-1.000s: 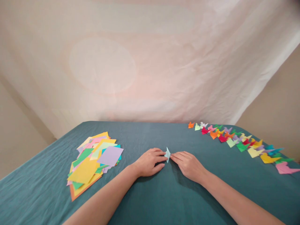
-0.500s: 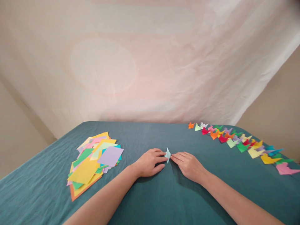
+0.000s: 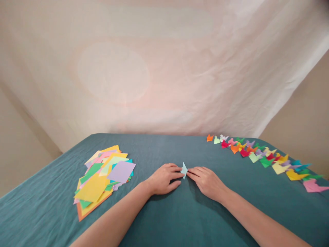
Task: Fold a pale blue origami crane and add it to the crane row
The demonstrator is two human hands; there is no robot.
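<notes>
Teal cloth covers the desk in the part closest to my camera, with 2 bare forearms reaching inward over it. To my left lies a loose pile of flat paper sheets in yellow, green, pink and orange, a lilac sheet on top; I see no folds in those, so I count them as unworked stock.

Straight ahead, a small pale-blue paper sits between the hands, already reduced to a pointed shape. My left hand touches its left side with slightly spread fingers, the thumb apart from them near the cloth. My right hand has its fingers gathered at the paper's right corner; I can't tell whether they pinch it or only press it. I judge this piece part-folded, since no head or tail shows, though its exact stage is too small to read.

Farther off on the right, folded paper birds run in slanting rows, from a pink bird to an orange bird by the far edge, and these look finished. Pale fabric hangs behind everything
</notes>
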